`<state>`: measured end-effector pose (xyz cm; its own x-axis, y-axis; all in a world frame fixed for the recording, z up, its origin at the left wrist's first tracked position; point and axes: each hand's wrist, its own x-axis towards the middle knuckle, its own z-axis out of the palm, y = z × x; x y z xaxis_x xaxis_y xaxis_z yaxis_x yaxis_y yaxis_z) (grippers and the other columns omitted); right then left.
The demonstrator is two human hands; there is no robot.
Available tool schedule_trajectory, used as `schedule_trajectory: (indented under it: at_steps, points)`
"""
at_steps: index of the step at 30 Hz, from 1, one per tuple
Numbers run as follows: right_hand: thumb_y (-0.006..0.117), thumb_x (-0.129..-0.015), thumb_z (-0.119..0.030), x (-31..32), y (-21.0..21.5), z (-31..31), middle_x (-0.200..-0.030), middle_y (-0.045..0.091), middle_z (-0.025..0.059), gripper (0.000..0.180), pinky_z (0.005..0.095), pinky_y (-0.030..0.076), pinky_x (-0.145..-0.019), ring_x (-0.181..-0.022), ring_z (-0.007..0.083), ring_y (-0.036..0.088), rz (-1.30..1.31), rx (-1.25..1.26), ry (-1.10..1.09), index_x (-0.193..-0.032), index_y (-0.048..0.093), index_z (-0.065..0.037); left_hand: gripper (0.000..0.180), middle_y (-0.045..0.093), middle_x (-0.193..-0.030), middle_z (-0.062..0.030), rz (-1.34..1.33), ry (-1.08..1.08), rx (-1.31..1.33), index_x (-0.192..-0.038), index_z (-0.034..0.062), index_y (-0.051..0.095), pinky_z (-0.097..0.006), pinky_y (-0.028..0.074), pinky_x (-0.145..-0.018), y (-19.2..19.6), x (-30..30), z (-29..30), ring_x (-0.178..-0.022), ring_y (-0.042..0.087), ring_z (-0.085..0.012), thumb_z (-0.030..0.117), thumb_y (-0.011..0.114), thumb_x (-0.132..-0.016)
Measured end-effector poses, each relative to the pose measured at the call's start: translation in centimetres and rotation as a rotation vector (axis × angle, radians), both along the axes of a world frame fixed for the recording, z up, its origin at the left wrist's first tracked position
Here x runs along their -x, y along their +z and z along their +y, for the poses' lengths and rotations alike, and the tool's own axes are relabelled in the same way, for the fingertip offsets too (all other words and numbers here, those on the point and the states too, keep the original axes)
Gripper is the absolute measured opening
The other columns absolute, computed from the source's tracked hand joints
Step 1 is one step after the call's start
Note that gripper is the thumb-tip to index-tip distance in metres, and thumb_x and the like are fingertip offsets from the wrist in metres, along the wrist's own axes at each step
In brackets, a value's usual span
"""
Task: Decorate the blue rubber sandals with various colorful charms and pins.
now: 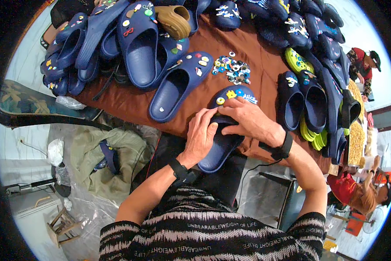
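Note:
Both my hands are on a navy blue slip-on clog (214, 157) at the table's near edge, toe pointing away from me. My left hand (200, 135) grips its left side, fingertips at the upper's opening. My right hand (253, 123) curls over the upper, fingers meeting the left ones; whether a small piece is between them is hidden. On the toe sit a yellow flower charm (230, 94), a blue flower charm and a white lettered charm (250, 99). A second navy clog (180, 87) with charms lies just left. Beyond is a pile of loose charms (234, 69).
Decorated clogs (139, 48) are heaped at the far left, including a brown one (173, 21). More clogs (315, 104) crowd the right side, some lime green (298, 61). A brown cloth (261, 65) covers the table. Two other people (364, 71) are at the far right.

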<state>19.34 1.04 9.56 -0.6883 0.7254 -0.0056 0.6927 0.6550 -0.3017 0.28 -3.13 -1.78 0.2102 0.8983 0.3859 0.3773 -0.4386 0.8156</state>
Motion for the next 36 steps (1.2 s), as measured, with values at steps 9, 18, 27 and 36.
schedule_trajectory:
  at_steps: [9, 18, 27, 36]
  points:
    - [0.077, -0.075, -0.017, 0.6, -2.6, -1.1, -0.110, 0.062, 0.0096, 0.039, 0.0464, 0.047, -0.096, -0.112, 0.0305, 0.057, 0.058, -0.095, -0.130, -0.112, 0.071, -0.009, 0.040, 0.052, -0.133, -0.0182, 0.030, 0.017, -0.017, -0.134, 0.0027, 0.056, -0.048, 0.037, -0.106, -0.4, -0.2, 0.1, -0.123, 0.050, -0.0382, 0.030, 0.047, -0.106]
    - [0.078, -0.078, -0.022, 0.3, -3.2, -0.7, -0.111, 0.062, 0.0101, 0.037, 0.0465, 0.044, -0.099, -0.115, 0.0304, 0.056, 0.089, -0.080, -0.131, -0.112, 0.071, -0.010, 0.048, 0.048, -0.140, -0.0229, -0.072, 0.031, 0.034, -0.142, 0.0007, 0.046, -0.049, 0.033, -0.113, -0.8, 0.2, -0.6, -0.132, 0.044, -0.0404, 0.031, 0.049, -0.105]
    - [0.079, -0.079, -0.021, 0.1, -2.3, -2.8, -0.123, 0.059, 0.0146, 0.057, 0.0474, 0.044, -0.100, -0.118, 0.0369, 0.055, 0.143, -0.107, -0.211, -0.130, 0.058, -0.008, 0.051, 0.046, -0.142, -0.0241, -0.067, 0.018, 0.082, -0.145, 0.0013, 0.043, -0.049, 0.032, -0.114, -0.8, 0.4, -0.9, -0.135, 0.042, -0.0409, 0.031, 0.051, -0.104]
    - [0.081, -0.081, -0.035, 0.1, -4.4, -9.1, -0.107, 0.065, 0.0208, 0.086, 0.0455, 0.052, -0.086, -0.100, 0.0375, 0.064, 0.216, 0.081, -0.788, -0.148, 0.039, -0.001, 0.055, 0.046, -0.141, -0.0219, 0.023, -0.059, -0.005, -0.144, 0.0077, 0.048, -0.048, 0.037, -0.111, 0.5, 0.2, 0.3, -0.131, 0.045, -0.0405, 0.018, 0.066, -0.093]
